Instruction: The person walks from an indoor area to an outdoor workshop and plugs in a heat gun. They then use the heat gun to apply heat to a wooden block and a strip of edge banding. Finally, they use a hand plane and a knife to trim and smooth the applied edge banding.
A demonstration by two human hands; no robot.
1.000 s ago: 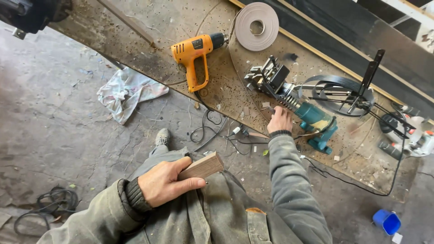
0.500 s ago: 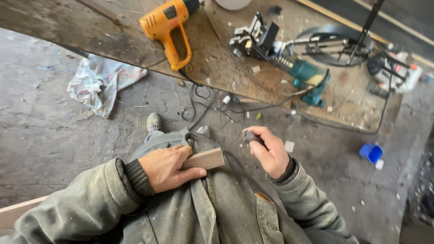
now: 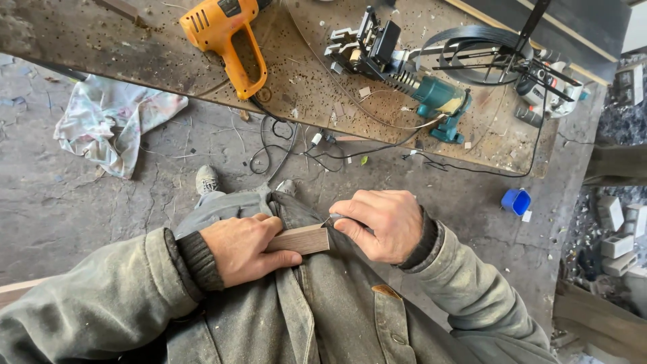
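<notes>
A rag (image 3: 111, 121) lies on the floor by the desk's (image 3: 81, 34) left end. My left hand (image 3: 246, 246) clamps a wood block (image 3: 302, 240) against my lap. My right hand (image 3: 381, 222) pinches a small metal tool (image 3: 332, 218) at the block's right end. A blue cup (image 3: 516, 201), contents unclear, sits on the floor below the desk's right corner.

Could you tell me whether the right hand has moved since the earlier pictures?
Yes. The right hand left the green power tool on the workbench and now sits beside the wooden block.
</notes>
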